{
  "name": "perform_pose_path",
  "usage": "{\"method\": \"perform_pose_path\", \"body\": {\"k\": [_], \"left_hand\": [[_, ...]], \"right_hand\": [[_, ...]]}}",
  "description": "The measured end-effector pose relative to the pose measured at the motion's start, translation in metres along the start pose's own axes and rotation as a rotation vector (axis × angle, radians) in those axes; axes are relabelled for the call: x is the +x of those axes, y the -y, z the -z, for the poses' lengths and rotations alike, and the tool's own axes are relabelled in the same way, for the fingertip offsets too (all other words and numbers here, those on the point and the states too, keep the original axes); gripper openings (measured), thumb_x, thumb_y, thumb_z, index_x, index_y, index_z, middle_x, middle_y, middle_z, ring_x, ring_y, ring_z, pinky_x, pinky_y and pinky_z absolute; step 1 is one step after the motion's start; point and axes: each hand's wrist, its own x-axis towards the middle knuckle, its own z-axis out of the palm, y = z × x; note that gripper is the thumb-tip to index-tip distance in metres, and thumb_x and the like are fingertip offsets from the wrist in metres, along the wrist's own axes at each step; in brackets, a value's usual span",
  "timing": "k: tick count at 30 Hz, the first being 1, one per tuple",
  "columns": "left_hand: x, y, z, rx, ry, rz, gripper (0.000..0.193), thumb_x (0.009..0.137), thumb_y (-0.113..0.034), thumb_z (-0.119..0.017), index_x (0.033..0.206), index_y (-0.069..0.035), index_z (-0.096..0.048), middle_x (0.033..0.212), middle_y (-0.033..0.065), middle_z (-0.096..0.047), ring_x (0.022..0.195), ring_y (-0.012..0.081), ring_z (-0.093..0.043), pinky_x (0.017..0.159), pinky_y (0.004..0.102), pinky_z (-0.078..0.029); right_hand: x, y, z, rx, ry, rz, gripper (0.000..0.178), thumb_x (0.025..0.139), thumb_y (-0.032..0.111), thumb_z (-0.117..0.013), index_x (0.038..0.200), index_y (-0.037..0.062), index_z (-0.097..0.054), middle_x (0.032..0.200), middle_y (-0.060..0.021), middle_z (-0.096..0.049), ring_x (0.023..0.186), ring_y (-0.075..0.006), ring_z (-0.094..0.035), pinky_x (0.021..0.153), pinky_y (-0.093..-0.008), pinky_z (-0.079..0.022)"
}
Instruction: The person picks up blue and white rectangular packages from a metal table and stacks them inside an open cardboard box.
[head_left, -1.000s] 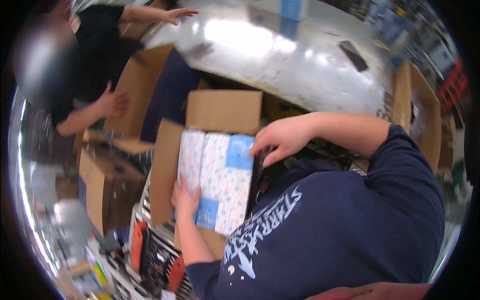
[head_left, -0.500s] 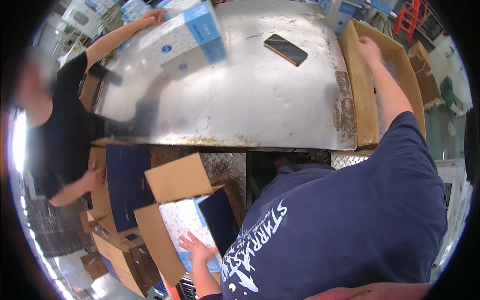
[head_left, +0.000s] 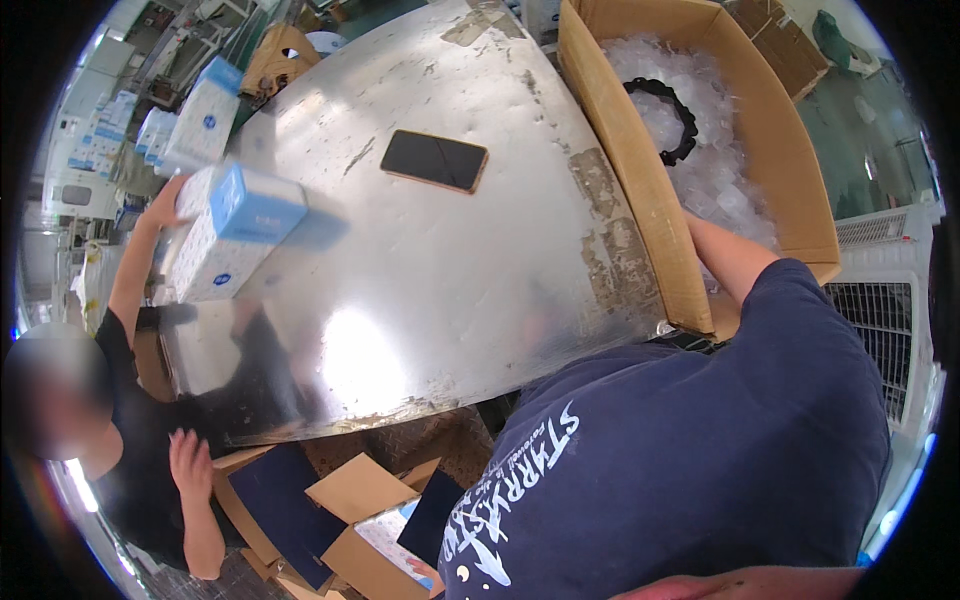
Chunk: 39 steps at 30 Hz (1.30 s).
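Observation:
My right forearm (head_left: pixel 735 248) reaches over the near side of a long brown carton (head_left: pixel 640 190); the carton's wall hides my right hand. Inside lie many clear plastic pieces (head_left: pixel 725 190), with a black, scalloped curved strip (head_left: pixel 685 125) on top. Low in the view, my left hand (head_left: pixel 424 572) shows only partly, fingers stretched out, at a white-and-blue printed box (head_left: pixel 385 535). That box sits inside an open brown carton (head_left: pixel 360 488) with raised flaps.
A phone (head_left: pixel 435 160) lies on the metal table (head_left: pixel 450 260). At the left, a co-worker's hand (head_left: pixel 165 205) touches a white-and-blue box (head_left: pixel 230 235); their other hand (head_left: pixel 190 465) is raised near a carton with a dark panel (head_left: pixel 290 510). A white grille (head_left: pixel 870 320) stands at right.
The view has turned rightward, bringing more of the long carton in. My right hand has gone from sight behind its wall. The co-worker's lower hand has lifted off the carton.

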Motion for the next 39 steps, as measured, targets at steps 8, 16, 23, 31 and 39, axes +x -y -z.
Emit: {"method": "perform_pose_path", "body": {"k": [8,16,23,31,39], "left_hand": [[-0.001,0.003,0.004,-0.037,-0.012,0.000,0.129,0.060,-0.018,-0.079,0.144,-0.007,0.018,0.146,0.0306,0.023,0.135,0.0542,0.011,0.106,0.0661,-0.010],[0.009,0.015,-0.013,-0.070,0.045,-0.089,0.125,0.062,-0.014,-0.075,0.143,-0.005,0.019,0.146,0.0330,0.022,0.134,0.0574,0.010,0.109,0.0626,-0.007],[-0.007,0.036,-0.024,-0.124,0.036,-0.168,0.123,0.063,-0.012,-0.074,0.144,-0.005,0.019,0.146,0.0344,0.020,0.133,0.0591,0.007,0.110,0.0611,-0.009],[-0.022,0.044,-0.034,-0.210,-0.104,-0.260,0.132,0.058,-0.029,-0.086,0.148,-0.012,0.010,0.149,0.0314,0.014,0.135,0.0566,0.004,0.095,0.0702,-0.032],[-0.054,0.075,-0.046,-0.327,-0.257,-0.560,0.099,0.068,-0.035,-0.080,0.146,-0.008,-0.025,0.151,0.0273,-0.009,0.138,0.0498,-0.007,0.104,0.0634,-0.024]], "right_hand": [[0.008,0.019,0.002,0.010,-0.017,0.106,0.042,0.084,0.038,-0.052,0.104,0.0034,-0.066,0.108,-0.0223,-0.064,0.105,-0.0375,-0.060,0.086,-0.0442,-0.047],[0.036,0.003,0.009,0.176,-0.139,0.113,0.042,0.084,0.037,-0.052,0.105,0.0030,-0.066,0.110,-0.0233,-0.062,0.105,-0.0375,-0.060,0.086,-0.0439,-0.048],[-0.034,0.044,0.109,-0.210,-0.438,0.128,0.033,0.085,0.026,-0.049,0.087,-0.0034,-0.064,0.082,-0.0231,-0.067,0.073,-0.0329,-0.068,0.066,-0.0446,-0.052],[-0.163,0.172,0.117,0.512,-0.196,0.476,0.019,0.085,0.023,-0.051,0.075,0.0084,-0.057,0.057,-0.0009,-0.054,0.043,-0.0124,-0.051,0.039,-0.0286,-0.038],[-0.146,0.188,0.017,0.314,-0.319,0.108,0.056,0.086,0.055,-0.054,0.087,0.0001,-0.063,0.068,-0.0148,-0.062,0.050,-0.0252,-0.058,0.043,-0.0385,-0.043]]}}
